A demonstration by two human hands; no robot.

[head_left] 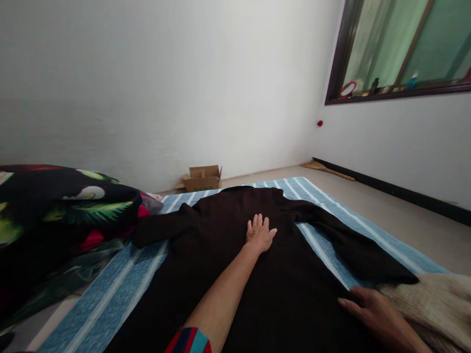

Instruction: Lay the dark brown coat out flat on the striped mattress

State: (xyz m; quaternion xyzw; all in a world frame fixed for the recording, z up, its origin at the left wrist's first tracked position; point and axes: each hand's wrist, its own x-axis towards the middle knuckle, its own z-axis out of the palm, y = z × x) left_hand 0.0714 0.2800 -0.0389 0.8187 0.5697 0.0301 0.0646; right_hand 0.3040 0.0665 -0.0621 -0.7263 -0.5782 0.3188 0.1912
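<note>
A dark brown long-sleeved garment (228, 274) lies spread flat on a blue and white striped mat (121, 289), its sleeves stretched out to either side. My left hand (259, 233) lies open, palm down, on the chest of the garment, fingers pointing away from me. At the garment's right edge my right hand (371, 310) rests flat, fingers stretched to the left. It lies just below the right sleeve (353, 250) and touches a beige knitted cloth (434, 304). Neither hand holds anything.
A bundle of black cloth with a bright leaf print (55, 215) lies at the left on the mat. A small cardboard box (201, 178) stands by the far wall. A broom (327, 169) lies along the right wall under a window sill with small items (371, 88).
</note>
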